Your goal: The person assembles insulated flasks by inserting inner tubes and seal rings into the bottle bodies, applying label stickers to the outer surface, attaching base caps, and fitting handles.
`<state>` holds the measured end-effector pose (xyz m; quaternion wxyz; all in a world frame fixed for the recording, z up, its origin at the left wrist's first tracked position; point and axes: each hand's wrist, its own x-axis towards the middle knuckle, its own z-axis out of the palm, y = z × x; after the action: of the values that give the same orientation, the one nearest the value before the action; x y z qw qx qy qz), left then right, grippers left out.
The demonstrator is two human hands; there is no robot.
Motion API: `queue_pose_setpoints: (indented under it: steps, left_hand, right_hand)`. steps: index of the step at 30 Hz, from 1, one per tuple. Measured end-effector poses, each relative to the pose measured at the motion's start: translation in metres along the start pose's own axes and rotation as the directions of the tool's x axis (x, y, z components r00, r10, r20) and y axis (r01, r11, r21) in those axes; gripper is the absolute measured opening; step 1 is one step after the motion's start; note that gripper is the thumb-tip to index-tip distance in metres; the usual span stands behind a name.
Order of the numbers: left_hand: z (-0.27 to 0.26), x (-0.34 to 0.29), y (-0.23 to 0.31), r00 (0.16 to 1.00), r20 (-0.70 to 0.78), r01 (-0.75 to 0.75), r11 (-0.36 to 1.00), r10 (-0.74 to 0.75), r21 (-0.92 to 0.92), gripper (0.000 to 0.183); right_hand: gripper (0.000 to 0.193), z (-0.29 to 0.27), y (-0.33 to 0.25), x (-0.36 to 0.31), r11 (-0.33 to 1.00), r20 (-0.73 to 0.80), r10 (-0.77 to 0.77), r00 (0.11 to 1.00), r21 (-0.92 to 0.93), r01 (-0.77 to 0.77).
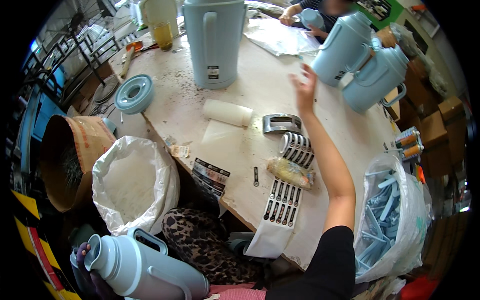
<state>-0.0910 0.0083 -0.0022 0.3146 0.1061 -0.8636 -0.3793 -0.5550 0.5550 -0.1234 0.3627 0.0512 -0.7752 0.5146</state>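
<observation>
A light-blue thermos jug lies tilted at the lower left, its spout pointing left. My left hand, in a dark purple glove, grips it at the mouth, with a finger over the spout's rim. My bare right hand is raised over the far part of the table, open, fingers apart and slightly blurred. Nearest to it stand two more light-blue jugs. Below that arm are a roll of black-and-white stickers, a metal dispenser and a yellowish plastic-wrapped bundle. A sticker strip hangs over the near edge.
A large light-blue jug stands at the back of the white table. A lid ring and a white film roll lie on it. Left are a lined bin and a carton; right, a bag of blue handles. Another person works opposite.
</observation>
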Motion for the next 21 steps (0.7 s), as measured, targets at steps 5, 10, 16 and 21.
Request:
queue_pose_setpoints:
  steps: [5, 10, 16, 21]
  left_hand:
    - [-0.004, 0.006, -0.011, 0.996, 0.053, 0.087, 0.941, -0.074, -0.328, 0.050]
    - [-0.016, 0.015, -0.008, 0.960, 0.209, 0.266, 0.848, -0.188, -0.458, 0.055]
    - [-0.070, 0.043, -0.010, 0.941, 0.191, 0.338, 0.792, -0.279, -0.508, 0.059]
    - [-0.159, 0.137, -0.023, 0.830, 0.165, -0.472, 0.515, 0.532, 0.716, 0.059]
  right_hand:
    - [0.098, 0.170, -0.121, -0.002, 0.996, 0.144, -0.080, 0.986, 0.056, 0.073]
    - [0.041, 0.200, -0.143, 0.023, 0.988, 0.367, 0.000, 0.930, 0.141, -0.055]
    - [0.032, 0.117, -0.082, 0.043, 0.988, 0.231, -0.151, 0.961, 0.068, 0.139]
    - [0.027, 0.007, -0.031, 0.071, 0.998, 0.175, 0.046, 0.984, 0.031, -0.052]
